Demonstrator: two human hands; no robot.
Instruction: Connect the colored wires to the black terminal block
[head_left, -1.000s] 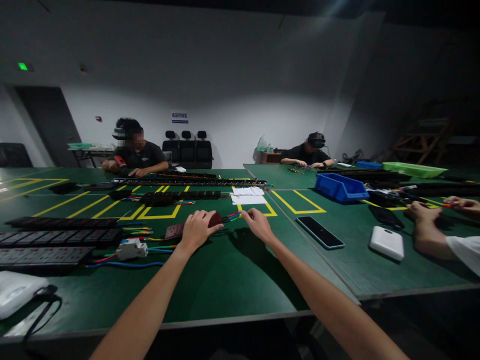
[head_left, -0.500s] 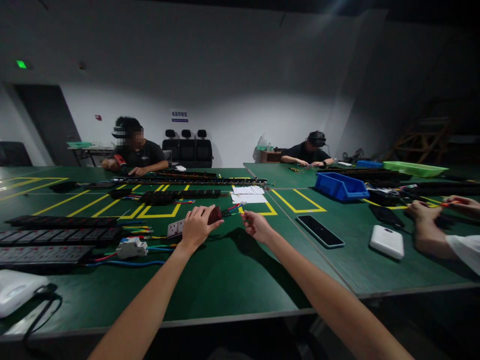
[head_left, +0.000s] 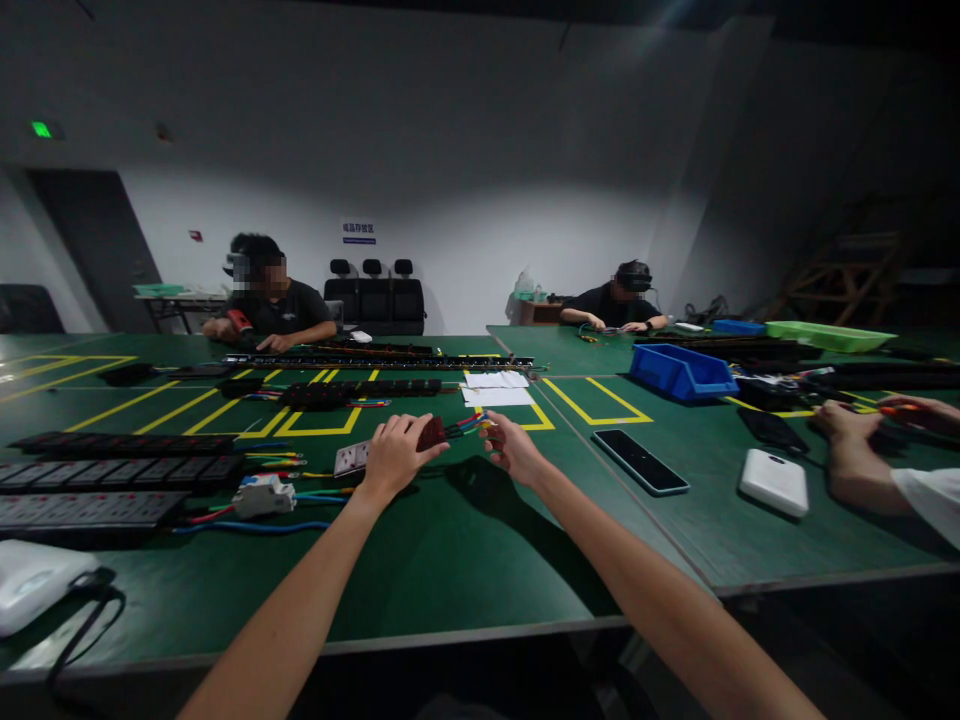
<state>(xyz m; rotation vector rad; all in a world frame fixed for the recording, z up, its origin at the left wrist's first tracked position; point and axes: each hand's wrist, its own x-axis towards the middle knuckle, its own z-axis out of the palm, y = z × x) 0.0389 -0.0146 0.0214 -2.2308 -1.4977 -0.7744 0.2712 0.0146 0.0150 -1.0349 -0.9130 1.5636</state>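
Observation:
My left hand (head_left: 394, 455) is closed around a small dark red module (head_left: 431, 433), held just above the green table (head_left: 465, 560). Short red, blue and green wires (head_left: 469, 424) stick out of the module to the right. My right hand (head_left: 512, 446) pinches the ends of those wires. A white socket plate (head_left: 351, 457) lies on the table just left of my left hand.
Black power strips (head_left: 112, 475) and a white breaker (head_left: 256, 494) with coloured wires lie at left. A phone (head_left: 640, 461), a white box (head_left: 774, 483) and a blue bin (head_left: 681, 372) sit at right. A neighbour's hands (head_left: 855, 430) work at far right. Two people sit across.
Both hands lifted the module and its wires slightly off the table. My right hand turned and took hold of the wire ends nearer the module.

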